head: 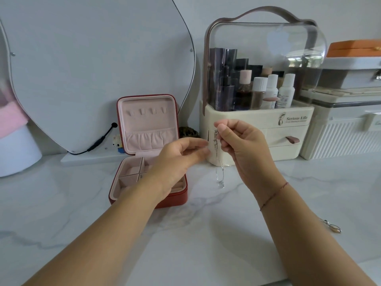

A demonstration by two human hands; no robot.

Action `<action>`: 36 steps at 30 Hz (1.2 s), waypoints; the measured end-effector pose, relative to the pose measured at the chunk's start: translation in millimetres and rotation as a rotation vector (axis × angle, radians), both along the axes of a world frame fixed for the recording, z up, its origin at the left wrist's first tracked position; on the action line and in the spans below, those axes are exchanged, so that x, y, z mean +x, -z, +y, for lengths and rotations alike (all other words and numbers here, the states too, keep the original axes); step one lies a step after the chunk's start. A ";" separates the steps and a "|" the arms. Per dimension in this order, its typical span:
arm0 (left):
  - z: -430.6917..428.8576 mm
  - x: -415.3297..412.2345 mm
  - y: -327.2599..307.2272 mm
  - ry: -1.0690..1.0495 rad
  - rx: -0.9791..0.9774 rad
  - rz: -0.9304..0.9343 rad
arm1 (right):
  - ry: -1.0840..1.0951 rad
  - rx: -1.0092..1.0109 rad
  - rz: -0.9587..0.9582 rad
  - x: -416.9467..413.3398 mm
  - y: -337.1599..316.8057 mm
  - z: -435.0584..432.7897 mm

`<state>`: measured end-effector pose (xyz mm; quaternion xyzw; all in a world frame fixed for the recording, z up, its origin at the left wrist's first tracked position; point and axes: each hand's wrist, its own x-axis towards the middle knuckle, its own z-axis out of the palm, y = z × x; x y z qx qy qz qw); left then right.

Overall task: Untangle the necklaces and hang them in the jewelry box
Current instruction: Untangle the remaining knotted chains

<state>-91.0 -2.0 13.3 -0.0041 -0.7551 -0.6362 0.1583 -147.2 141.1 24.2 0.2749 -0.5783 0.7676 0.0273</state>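
Note:
My right hand [239, 145] pinches the top of a thin silver necklace chain [216, 149] that hangs down, its lower end [221, 183] just above the marble counter. My left hand [181, 155] reaches toward the chain from the left, fingertips right beside it; whether they touch it I cannot tell. The red jewelry box [144, 201] stands open behind my left forearm, its pink lid upright with a row of small hooks [147, 112] and a gathered pocket. Another necklace with an oval pendant [333, 226] lies on the counter at the right.
A cream cosmetic organizer [288, 129] with a clear dome and bottles stands right behind the hands. White storage cases [346, 129] sit at the far right. A large mirror [92, 69] leans on the wall at the left, with a cable [99, 141] by its base.

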 end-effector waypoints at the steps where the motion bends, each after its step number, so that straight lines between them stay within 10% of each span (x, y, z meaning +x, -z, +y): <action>1: 1.0 0.5 -0.1 0.012 0.009 0.016 | -0.017 -0.002 0.004 0.2 0.2 -0.5; 21: -6.4 -3.2 -4.6 0.036 0.310 0.028 | 0.033 0.294 -0.018 0.0 8.2 -6.9; 31: -18.0 -4.4 -11.3 0.065 0.667 -0.035 | -0.260 -0.266 -0.419 -3.9 -1.5 2.7; 36: -19.6 -2.8 -13.2 0.136 0.866 0.014 | -0.140 -0.165 -0.386 -1.4 0.6 0.6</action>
